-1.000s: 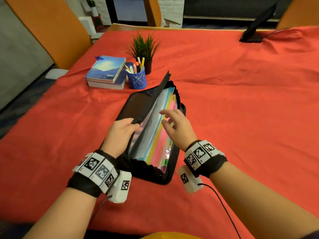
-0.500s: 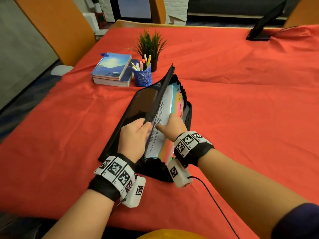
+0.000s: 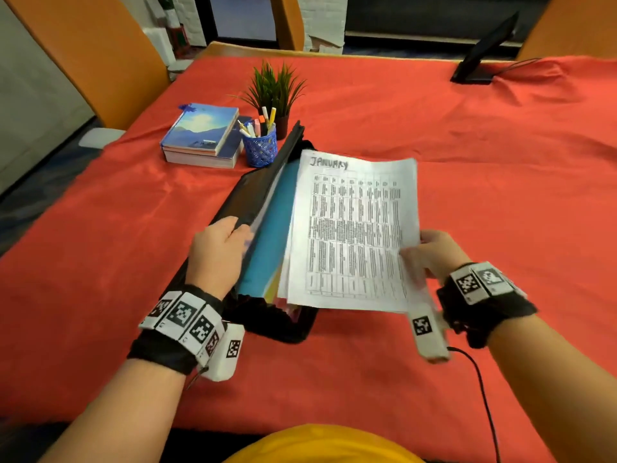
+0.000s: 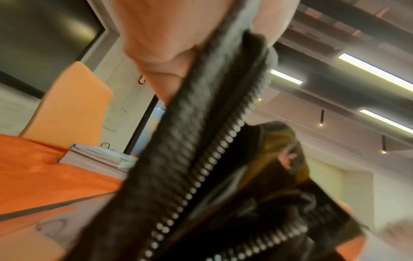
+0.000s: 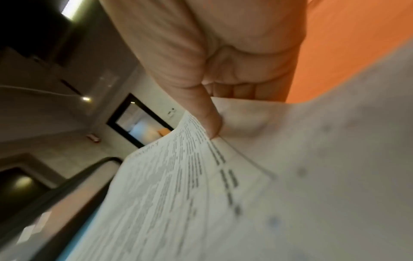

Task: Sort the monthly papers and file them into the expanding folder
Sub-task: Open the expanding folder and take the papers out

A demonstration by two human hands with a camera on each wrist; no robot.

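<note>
- The left hand grips the raised black front flap of the expanding folder, fingers curled over its zippered edge; the left wrist view shows the zipper teeth running under the palm. The flap looks like soft fabric, so it probably sags unless held near its top edge.
- The folder lies open near the middle of the red-clothed tabletop, its coloured dividers fanned out, thin and floppy.
- The stack of papers, the top sheet headed "JANUARY", hovers over the folder's right half, its left edge just beside the dividers. It is light and limp, drooping where unsupported; a hold at mid-edge suits it.
- The right hand pinches the stack's right edge, thumb on top and fingers beneath.
</note>
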